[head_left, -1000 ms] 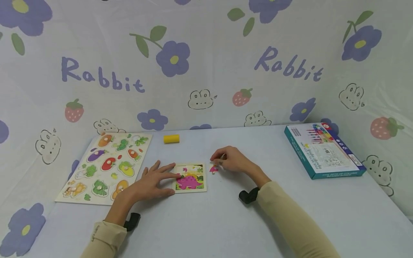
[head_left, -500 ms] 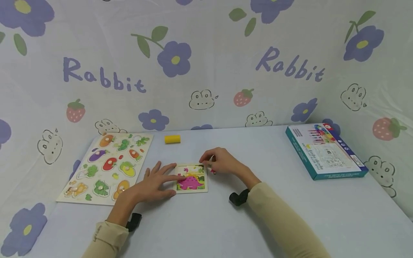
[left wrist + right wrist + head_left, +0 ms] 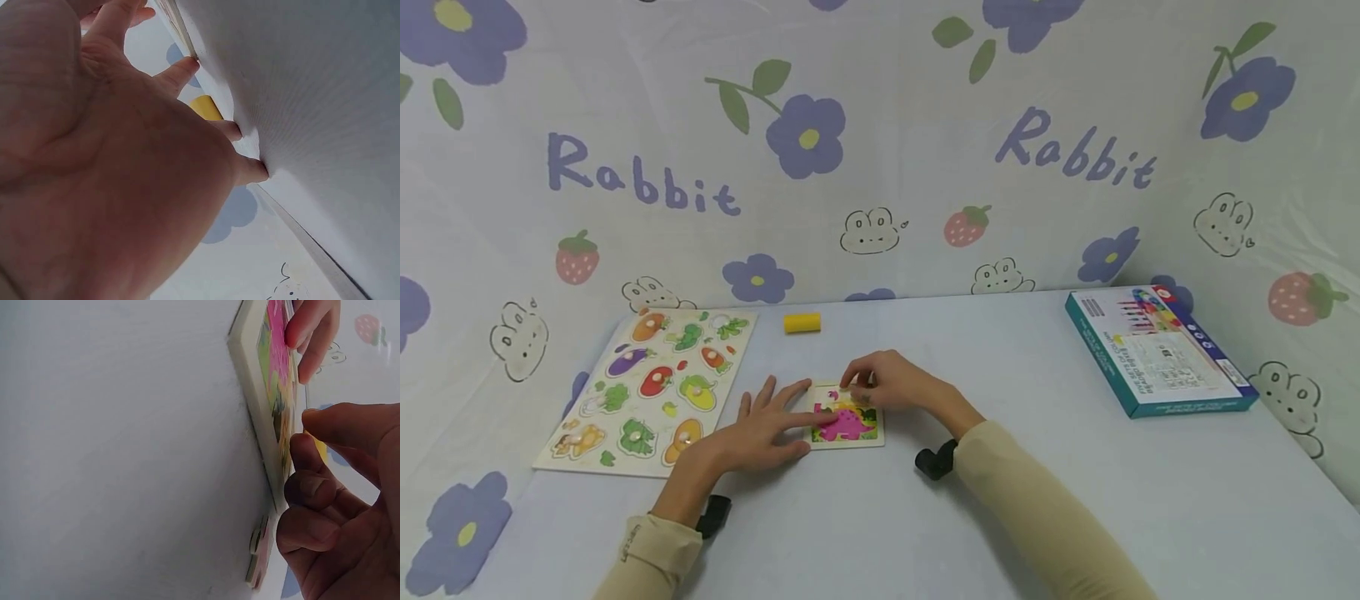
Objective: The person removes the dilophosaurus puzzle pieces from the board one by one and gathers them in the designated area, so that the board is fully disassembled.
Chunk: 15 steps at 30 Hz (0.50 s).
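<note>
A small square dinosaur puzzle [image 3: 847, 425] in a pale frame lies flat on the table. My left hand [image 3: 766, 432] has its fingers spread, index fingertip on the pink dinosaur and thumb at the frame's left edge. Over the puzzle's upper right is my right hand [image 3: 891, 382], thumb and fingers bent with their tips close together. I cannot tell whether a piece is between them. In the right wrist view, a loose puzzle piece [image 3: 258, 553] lies on the table beside the frame, below the curled fingers of the right hand [image 3: 340, 506]; the head view hides it.
To the left lies a knob board [image 3: 655, 408] with several vegetable pieces. A yellow cylinder [image 3: 802, 322] rests near the back edge. At the right sits a flat teal-edged box [image 3: 1161, 354]. A patterned cloth [image 3: 880, 167] hangs behind the table.
My right hand has moved left, from above the loose piece to over the puzzle's upper right part. The loose piece is now behind that hand. My left hand has stayed in place.
</note>
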Available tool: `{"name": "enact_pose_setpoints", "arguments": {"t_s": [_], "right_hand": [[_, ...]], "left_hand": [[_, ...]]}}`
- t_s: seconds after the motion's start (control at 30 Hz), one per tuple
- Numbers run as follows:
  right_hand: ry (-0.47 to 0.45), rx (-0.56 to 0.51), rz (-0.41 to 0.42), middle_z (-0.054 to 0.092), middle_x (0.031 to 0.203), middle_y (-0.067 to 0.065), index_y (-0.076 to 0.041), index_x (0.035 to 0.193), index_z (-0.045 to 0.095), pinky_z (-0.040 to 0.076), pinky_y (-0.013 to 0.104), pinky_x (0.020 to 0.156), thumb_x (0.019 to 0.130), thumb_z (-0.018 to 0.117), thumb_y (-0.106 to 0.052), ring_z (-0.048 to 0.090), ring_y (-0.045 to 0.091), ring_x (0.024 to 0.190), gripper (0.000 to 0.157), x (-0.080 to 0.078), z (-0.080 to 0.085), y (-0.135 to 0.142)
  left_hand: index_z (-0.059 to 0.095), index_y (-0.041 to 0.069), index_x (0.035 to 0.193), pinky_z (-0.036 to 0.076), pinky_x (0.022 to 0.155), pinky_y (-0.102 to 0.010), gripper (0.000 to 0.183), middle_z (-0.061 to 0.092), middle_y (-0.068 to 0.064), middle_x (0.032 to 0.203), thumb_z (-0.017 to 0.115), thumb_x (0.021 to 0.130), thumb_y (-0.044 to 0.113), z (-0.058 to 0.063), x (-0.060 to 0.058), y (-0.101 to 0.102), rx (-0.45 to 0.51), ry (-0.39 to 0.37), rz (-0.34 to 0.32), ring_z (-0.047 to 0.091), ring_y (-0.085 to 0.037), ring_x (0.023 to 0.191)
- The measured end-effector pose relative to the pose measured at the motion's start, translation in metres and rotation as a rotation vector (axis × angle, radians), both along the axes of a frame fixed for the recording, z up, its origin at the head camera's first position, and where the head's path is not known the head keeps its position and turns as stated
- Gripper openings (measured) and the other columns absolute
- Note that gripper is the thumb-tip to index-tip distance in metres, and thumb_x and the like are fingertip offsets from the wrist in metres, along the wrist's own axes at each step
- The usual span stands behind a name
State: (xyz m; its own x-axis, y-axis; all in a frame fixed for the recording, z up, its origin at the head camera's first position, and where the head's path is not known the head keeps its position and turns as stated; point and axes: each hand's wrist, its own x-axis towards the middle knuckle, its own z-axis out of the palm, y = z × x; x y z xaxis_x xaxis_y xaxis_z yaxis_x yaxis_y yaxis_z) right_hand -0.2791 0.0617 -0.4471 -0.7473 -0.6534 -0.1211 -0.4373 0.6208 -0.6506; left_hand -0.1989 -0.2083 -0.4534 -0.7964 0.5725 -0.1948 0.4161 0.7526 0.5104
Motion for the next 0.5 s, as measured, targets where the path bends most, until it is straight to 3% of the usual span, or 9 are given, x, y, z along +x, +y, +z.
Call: {"name": "enact_pose_setpoints", "arguments": {"t_s": [0.5], "right_hand": [[-0.017, 0.152, 0.106, 0.067, 0.1, 0.002, -0.026, 0.14, 0.069, 0.049, 0.026, 0.08, 0.103, 0.064, -0.013, 0.057, 0.017, 0.093, 0.04, -0.003, 0.007, -0.012]], "left_hand": [[0.056, 0.039, 0.153, -0.004, 0.117, -0.089, 0.048, 0.014, -0.014, 0.179, 0.061, 0.106, 0.033, 0.001, 0.0, 0.0, -0.008, -0.003, 0.011, -0.007, -0.063, 0.16]]}}
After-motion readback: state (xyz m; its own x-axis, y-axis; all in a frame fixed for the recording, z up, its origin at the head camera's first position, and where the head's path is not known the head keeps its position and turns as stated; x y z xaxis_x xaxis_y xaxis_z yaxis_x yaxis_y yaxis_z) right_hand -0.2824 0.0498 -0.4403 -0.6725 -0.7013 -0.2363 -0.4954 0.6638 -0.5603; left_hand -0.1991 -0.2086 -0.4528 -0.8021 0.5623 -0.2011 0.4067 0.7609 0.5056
